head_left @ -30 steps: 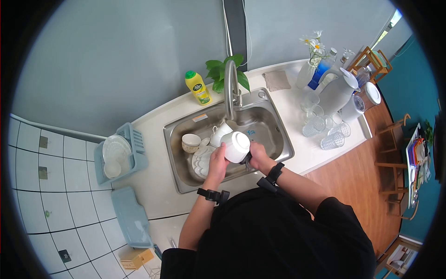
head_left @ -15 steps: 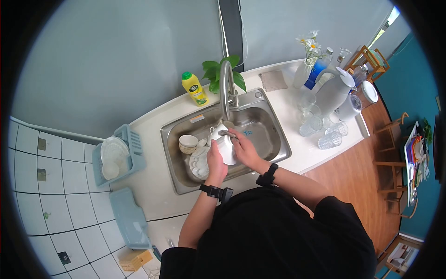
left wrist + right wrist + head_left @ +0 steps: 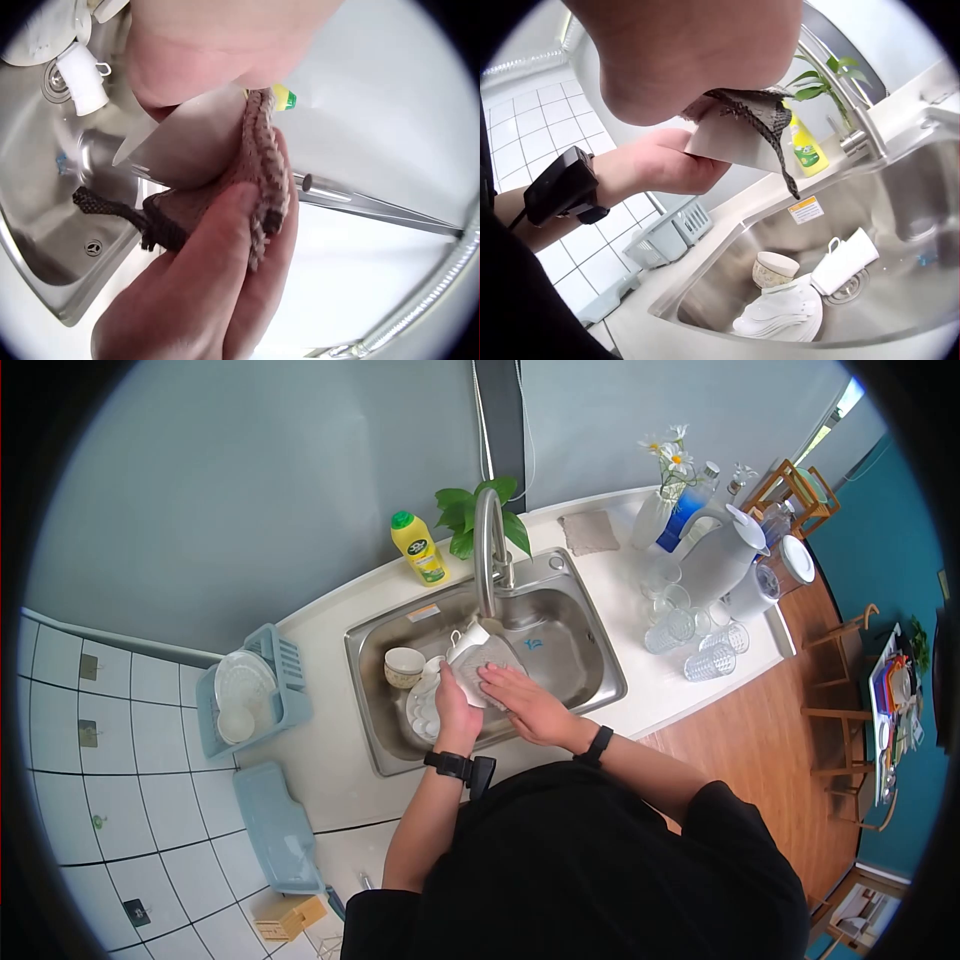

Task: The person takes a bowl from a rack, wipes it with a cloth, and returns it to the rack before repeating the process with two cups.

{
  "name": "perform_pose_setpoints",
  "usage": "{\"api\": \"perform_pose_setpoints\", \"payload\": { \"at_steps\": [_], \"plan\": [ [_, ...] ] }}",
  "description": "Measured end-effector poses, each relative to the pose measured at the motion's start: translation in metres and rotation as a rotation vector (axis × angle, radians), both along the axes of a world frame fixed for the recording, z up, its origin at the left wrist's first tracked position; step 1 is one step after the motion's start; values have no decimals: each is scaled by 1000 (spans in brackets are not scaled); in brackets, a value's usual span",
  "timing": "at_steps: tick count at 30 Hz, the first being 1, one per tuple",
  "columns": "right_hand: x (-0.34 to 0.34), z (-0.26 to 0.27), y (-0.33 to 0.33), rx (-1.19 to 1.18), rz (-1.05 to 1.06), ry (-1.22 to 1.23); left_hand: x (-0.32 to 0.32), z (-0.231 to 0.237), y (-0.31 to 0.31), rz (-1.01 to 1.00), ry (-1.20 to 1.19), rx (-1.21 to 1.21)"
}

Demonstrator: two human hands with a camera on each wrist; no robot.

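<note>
Over the sink [image 3: 362,690], my left hand [image 3: 458,710] grips a white bowl [image 3: 199,139] by its side. My right hand [image 3: 530,705] holds a greyish mesh dishcloth [image 3: 490,660] with a dark edge against the bowl. Seen from the left wrist, the right thumb and fingers pinch the cloth around the bowl's rim. A loose dark corner of cloth hangs down in the right wrist view. Much of the bowl is hidden by hands and cloth. Below lie white cups [image 3: 845,262], small patterned bowls [image 3: 775,268], and white plates with spoons [image 3: 780,315].
The faucet [image 3: 490,550] arches over the sink. Behind it stand a yellow cleaner bottle [image 3: 418,548] and a plant [image 3: 460,520]. A blue dish rack [image 3: 290,670] is at left. Drinking glasses [image 3: 670,630] and a grey jug [image 3: 722,560] stand at right.
The right hand has moved from the bowl's right side up onto it, and the cloth now lies spread under the fingers. The bowl has tilted and turned in the left hand.
</note>
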State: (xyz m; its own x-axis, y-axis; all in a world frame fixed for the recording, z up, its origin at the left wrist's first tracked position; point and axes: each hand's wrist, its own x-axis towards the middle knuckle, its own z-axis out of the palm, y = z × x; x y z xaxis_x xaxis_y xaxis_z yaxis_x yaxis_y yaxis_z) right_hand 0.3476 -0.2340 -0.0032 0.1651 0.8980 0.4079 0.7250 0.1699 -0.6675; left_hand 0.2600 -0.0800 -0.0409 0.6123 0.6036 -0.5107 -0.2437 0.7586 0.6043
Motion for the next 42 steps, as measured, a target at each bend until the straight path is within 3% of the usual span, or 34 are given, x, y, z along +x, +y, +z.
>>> {"api": "perform_pose_setpoints", "payload": {
  "at_steps": [6, 12, 13, 15, 18, 21, 25, 28, 30, 32, 34, 36, 37, 39, 42],
  "plan": [
    [1, -8, -5, 64, -159, 398, 2, 2, -2, -55, -42, 33],
    [8, -13, 10, 16, -306, 759, 8, 8, -11, -165, 75, 238],
    [8, -14, 10, 17, -312, 757, 10, 7, -12, -185, 88, 272],
    [7, -15, 8, 48, -332, 470, 11, 6, -13, -208, 102, 305],
    [4, -13, 0, 45, -280, 434, 14, 2, -10, -205, 103, 290],
    [2, -8, -17, -48, -184, 310, 20, -5, -8, -72, 125, 236],
    [25, -13, -40, -99, -121, 505, 22, -7, -11, -80, 150, 234],
    [54, -37, -52, -242, -271, 643, 25, -3, -18, -197, 202, 350],
    [75, -56, -56, -423, -564, 691, 27, 1, -22, -456, 221, 508],
    [89, -76, -60, -406, -640, 775, 30, -1, -28, -508, 182, 501],
    [109, -90, -63, -387, -716, 860, 33, -5, -32, -755, 264, 764],
    [138, -93, -64, 93, -707, 1508, 38, -2, -39, -802, 285, 873],
    [146, -91, -66, 264, -716, 1566, 39, 3, -43, -841, 311, 1026],
    [158, -91, -71, 356, -759, 1651, 42, 18, -49, -945, 397, 1337],
    [160, -124, -80, 544, -750, 1743, 48, 16, -53, -1002, 422, 1520]
  ]
}}
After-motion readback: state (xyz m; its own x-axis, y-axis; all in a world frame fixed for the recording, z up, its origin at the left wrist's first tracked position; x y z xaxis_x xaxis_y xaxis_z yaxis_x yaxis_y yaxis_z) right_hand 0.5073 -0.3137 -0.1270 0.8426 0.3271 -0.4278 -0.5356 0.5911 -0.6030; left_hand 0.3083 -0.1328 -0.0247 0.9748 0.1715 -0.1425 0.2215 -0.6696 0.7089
